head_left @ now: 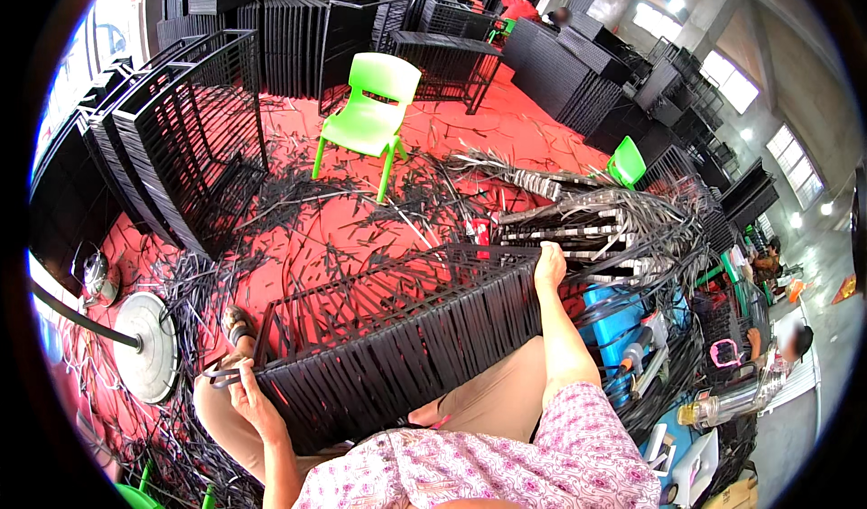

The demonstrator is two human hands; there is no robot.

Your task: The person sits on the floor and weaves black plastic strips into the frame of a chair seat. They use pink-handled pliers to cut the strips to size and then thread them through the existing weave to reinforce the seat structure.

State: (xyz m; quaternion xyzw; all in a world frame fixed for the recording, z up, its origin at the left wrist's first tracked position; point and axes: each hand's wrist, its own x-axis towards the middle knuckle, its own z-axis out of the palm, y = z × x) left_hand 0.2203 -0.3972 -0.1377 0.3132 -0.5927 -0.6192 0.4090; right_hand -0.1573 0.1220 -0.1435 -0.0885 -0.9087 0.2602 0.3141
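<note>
Head view:
Frame: a black woven-strip furniture frame [397, 337] lies across the person's lap, above the red floor [361, 220].
Left hand [242, 392]: fingers pinched on a black strip [217, 375] at the frame's left corner.
Right hand [549, 265]: fingers curled over the frame's upper right edge.
Nearby: green plastic chair [372, 107], loose strips scattered.

- Bright daylight fills the hall; colours are strong, the red floor [379, 211] vivid.
- Light enters through windows [754, 102] at upper right and an opening at upper left, both blown out to white.
- Shadows are soft and short, as under the green chair [370, 112].
- Fisheye bending is heavy toward the rim, with a black vignette around the circle.
- The centre is sharp; the edges are softer, and a face at right is blurred.
</note>
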